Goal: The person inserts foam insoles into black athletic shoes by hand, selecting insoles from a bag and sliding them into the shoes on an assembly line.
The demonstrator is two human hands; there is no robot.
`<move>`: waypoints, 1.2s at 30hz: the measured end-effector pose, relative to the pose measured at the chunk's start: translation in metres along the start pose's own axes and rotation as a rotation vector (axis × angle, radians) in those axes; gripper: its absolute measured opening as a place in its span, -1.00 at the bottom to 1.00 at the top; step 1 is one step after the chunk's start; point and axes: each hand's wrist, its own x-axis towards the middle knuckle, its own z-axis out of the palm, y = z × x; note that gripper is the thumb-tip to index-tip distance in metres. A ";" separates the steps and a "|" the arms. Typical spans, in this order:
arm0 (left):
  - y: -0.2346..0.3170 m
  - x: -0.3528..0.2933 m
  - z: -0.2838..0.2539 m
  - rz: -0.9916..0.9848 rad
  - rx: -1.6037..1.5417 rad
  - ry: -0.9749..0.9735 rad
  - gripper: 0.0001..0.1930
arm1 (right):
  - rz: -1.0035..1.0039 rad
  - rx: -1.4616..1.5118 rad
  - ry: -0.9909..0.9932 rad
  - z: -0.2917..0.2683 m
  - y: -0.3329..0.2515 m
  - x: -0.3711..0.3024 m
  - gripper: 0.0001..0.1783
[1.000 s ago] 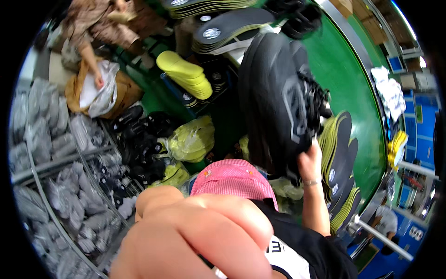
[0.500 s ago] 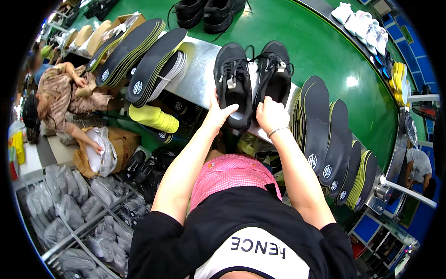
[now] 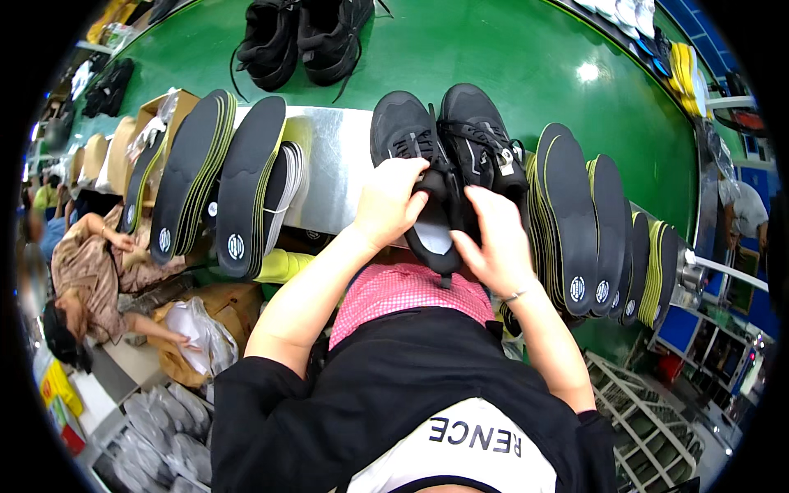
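"What are those hands doing, nearest us?"

"The left hand [image 3: 388, 205] is grasping the left black round-toed sneaker [image 3: 400, 123], a lace-up with a textile-looking upper, by its collar. The right hand [image 3: 501, 246] is curving around, thumb reaching toward that heel, fingertips lying by the matching right black sneaker [image 3: 473, 115]; whether it is gripping, I can't tell."

"Where is the pair sitting?"

"Right beneath both hands, toes pointing away, over a shiny silver metal ledge [image 3: 329, 164]."

"What's good handling asking for?"

"I'd be bracing the heel with the right thumb, easing the collar without crushing it, leaving the laces clear. Long black foam-like insoles with yellow-green edges [image 3: 569, 214] are standing just right of the right hand, so small movements are seeming wisest."

"And farther off?"

"Beyond the fingertips, a smooth green tabletop [image 3: 460, 49] is stretching away; another black laced pair [image 3: 269, 41] is resting there, ahead and left."
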 end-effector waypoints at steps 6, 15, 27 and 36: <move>-0.037 0.035 -0.020 -0.327 -0.544 -0.287 -0.60 | 0.045 0.081 0.127 0.050 0.005 0.068 -0.55; -0.069 0.047 -0.013 -0.481 -0.896 -0.413 -0.51 | 0.700 0.994 -0.101 0.057 0.026 0.095 -0.80; -0.055 0.030 -0.030 -0.333 -0.765 -0.447 -0.34 | 0.847 0.983 -0.094 0.054 0.018 0.096 -0.80; -0.026 0.039 -0.043 -0.226 -0.318 -0.402 -0.39 | 0.334 0.664 0.009 0.013 -0.004 0.067 -0.75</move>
